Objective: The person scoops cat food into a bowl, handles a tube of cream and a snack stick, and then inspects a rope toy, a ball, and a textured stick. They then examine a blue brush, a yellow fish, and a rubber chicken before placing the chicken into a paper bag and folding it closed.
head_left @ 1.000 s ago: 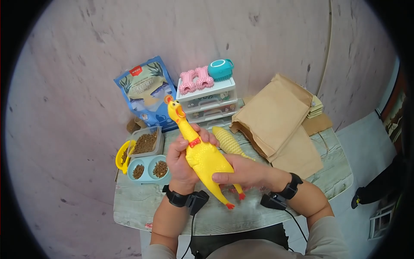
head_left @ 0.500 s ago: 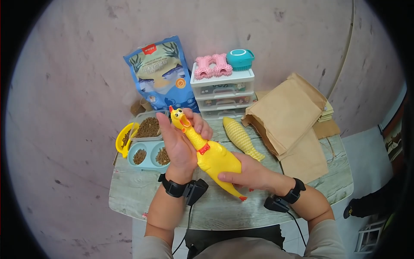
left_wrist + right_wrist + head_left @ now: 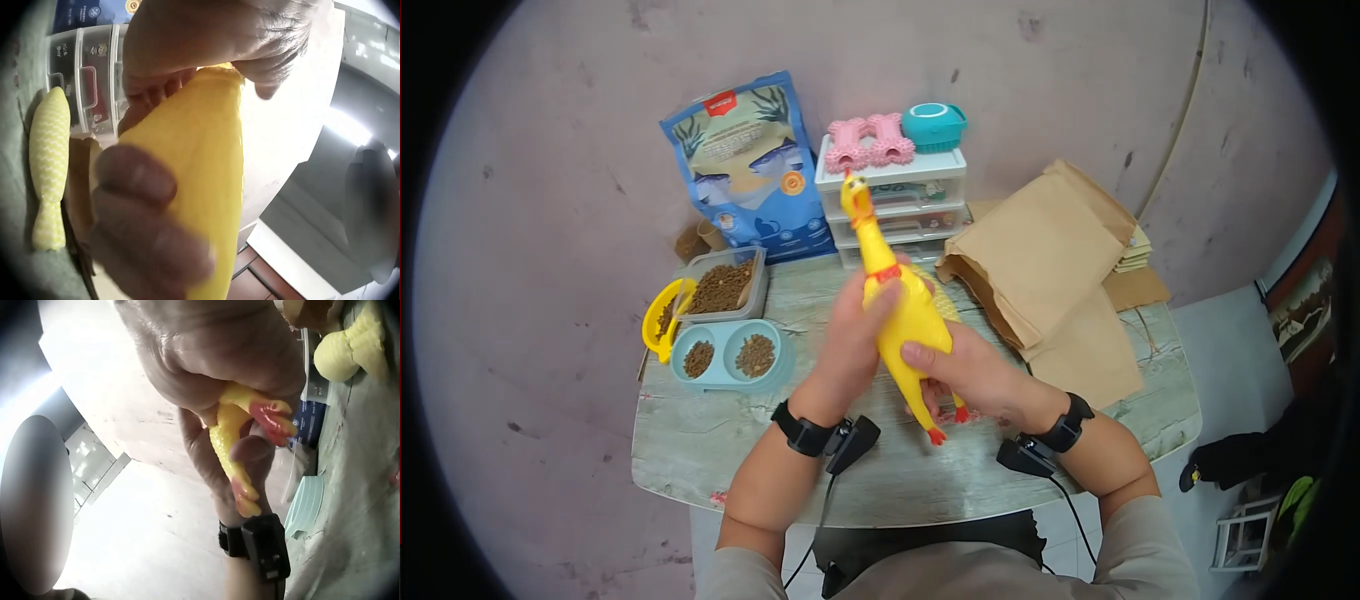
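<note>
I have the rubber chicken [image 3: 903,315] up off the table [image 3: 730,440], gripped in both hands in front of me. My left hand [image 3: 855,340] wraps its belly from the left, and my right hand [image 3: 965,368] clasps the lower body, thumb across the front, just above the red feet. So the pick-up looks done to me; whatever comes after it is not started, and I judge nothing has been set down or put away.

Farther back, the yellow fish toy [image 3: 49,165] lies on the table, mostly hidden behind the chicken in the head view. The left wrist view is blurred and filled by fingers. Beyond stand the drawer unit [image 3: 895,205] and the brown paper bags [image 3: 1040,260]; I cannot read their contents.
</note>
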Demonstrator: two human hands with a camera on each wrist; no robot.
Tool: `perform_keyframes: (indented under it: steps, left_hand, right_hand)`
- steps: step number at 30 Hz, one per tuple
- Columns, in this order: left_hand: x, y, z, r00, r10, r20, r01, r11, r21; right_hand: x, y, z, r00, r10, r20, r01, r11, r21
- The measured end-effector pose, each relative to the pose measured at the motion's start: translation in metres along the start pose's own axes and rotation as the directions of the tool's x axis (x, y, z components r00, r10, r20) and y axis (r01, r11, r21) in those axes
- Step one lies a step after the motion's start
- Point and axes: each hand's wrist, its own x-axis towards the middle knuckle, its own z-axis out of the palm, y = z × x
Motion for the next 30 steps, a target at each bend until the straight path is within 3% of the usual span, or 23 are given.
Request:
perform_keyframes:
  steps: [1, 3, 5, 6, 7, 8, 9, 10, 11, 13, 15, 16, 17, 19, 21, 23, 25, 27, 29, 30]
  left_hand:
    - [-0.001, -0.006, 0.001, 1.0, 0.0, 0.012, 0.001, 1.0, -0.008]
    - [0.0, -0.014, 0.004, 0.992, -0.119, -0.044, 0.124, 0.981, 0.151]
    - [0.002, -0.013, 0.001, 0.99, -0.135, -0.044, 0.139, 0.985, 0.102]
    - [0.003, -0.009, 0.0, 0.991, -0.112, -0.079, 0.118, 0.991, 0.066]
    - [0.004, -0.005, -0.003, 0.989, -0.09, -0.116, 0.094, 0.995, 0.031]
    - [0.006, -0.004, -0.01, 0.982, -0.14, -0.126, 0.144, 0.989, 0.019]
    - [0.005, 0.0, -0.014, 0.982, -0.142, -0.122, 0.145, 0.989, 0.024]
    - [0.004, 0.003, -0.016, 0.968, -0.235, -0.093, 0.233, 0.972, -0.03]
    - [0.004, 0.005, -0.015, 0.944, -0.326, -0.057, 0.321, 0.944, -0.081]
    - [0.004, 0.003, -0.012, 0.934, -0.353, -0.061, 0.352, 0.935, -0.029]
    - [0.004, 0.0, -0.015, 0.876, -0.48, 0.046, 0.481, 0.876, -0.032]
    - [0.002, 0.003, -0.012, 0.867, -0.498, 0.034, 0.498, 0.867, -0.013]
    - [-0.001, 0.006, -0.01, 0.867, -0.498, 0.038, 0.498, 0.867, -0.004]
    - [-0.007, 0.012, -0.006, 0.858, -0.511, 0.048, 0.509, 0.86, 0.05]
    - [-0.014, 0.02, -0.003, 0.823, -0.564, 0.069, 0.556, 0.824, 0.108]
    - [-0.019, 0.024, 0.002, 0.696, -0.707, 0.129, 0.682, 0.706, 0.19]
    - [-0.013, 0.024, 0.02, 0.721, -0.676, 0.151, 0.641, 0.734, 0.225]
    - [-0.001, 0.016, 0.032, 0.756, -0.648, 0.095, 0.616, 0.753, 0.234]
    - [0.013, 0.007, 0.043, 0.761, -0.637, 0.125, 0.605, 0.766, 0.219]
    - [0.019, 0.001, 0.049, 0.785, -0.612, 0.092, 0.601, 0.79, 0.125]
  right_hand:
    - [-0.001, -0.003, -0.002, 1.0, -0.002, -0.013, 0.002, 1.0, -0.004]
    - [-0.003, -0.007, -0.005, 0.997, -0.018, -0.071, 0.011, 0.996, -0.088]
    - [-0.006, -0.014, -0.017, 0.994, -0.05, -0.095, 0.034, 0.986, -0.166]
    - [-0.003, -0.012, -0.03, 0.945, -0.247, -0.216, 0.119, 0.872, -0.475]
    - [-0.002, -0.013, -0.04, 0.85, -0.458, -0.261, 0.128, 0.661, -0.74]
    - [-0.003, -0.018, -0.046, 0.847, -0.461, -0.264, 0.131, 0.663, -0.737]
    - [-0.004, -0.023, -0.053, 0.73, -0.635, -0.252, 0.007, 0.376, -0.926]
    - [-0.006, -0.025, -0.056, 0.604, -0.779, -0.164, -0.181, 0.066, -0.981]
    - [-0.007, -0.023, -0.059, 0.597, -0.784, -0.17, -0.187, 0.07, -0.98]
    - [-0.002, -0.01, -0.072, 0.683, -0.684, -0.258, -0.347, 0.006, -0.938]
    - [0.002, -0.008, -0.086, 0.694, -0.661, -0.285, -0.36, 0.023, -0.933]
    - [0.003, -0.01, -0.091, 0.711, -0.633, -0.306, -0.368, 0.035, -0.929]
    - [0.0, -0.013, -0.094, 0.704, -0.639, -0.309, -0.371, 0.04, -0.928]
    - [-0.011, -0.034, -0.088, 0.563, -0.764, -0.314, -0.259, 0.197, -0.945]
    - [-0.023, -0.05, -0.085, 0.548, -0.775, -0.315, -0.232, 0.22, -0.947]
    - [-0.032, -0.058, -0.079, 0.549, -0.776, -0.311, -0.196, 0.243, -0.95]
    - [-0.037, -0.063, -0.072, 0.625, -0.714, -0.316, -0.15, 0.287, -0.946]
    - [-0.042, -0.066, -0.064, 0.658, -0.69, -0.302, -0.114, 0.305, -0.945]
    - [-0.048, -0.069, -0.058, 0.682, -0.67, -0.294, -0.087, 0.325, -0.942]
    - [-0.052, -0.071, -0.057, 0.704, -0.649, -0.288, -0.075, 0.335, -0.939]
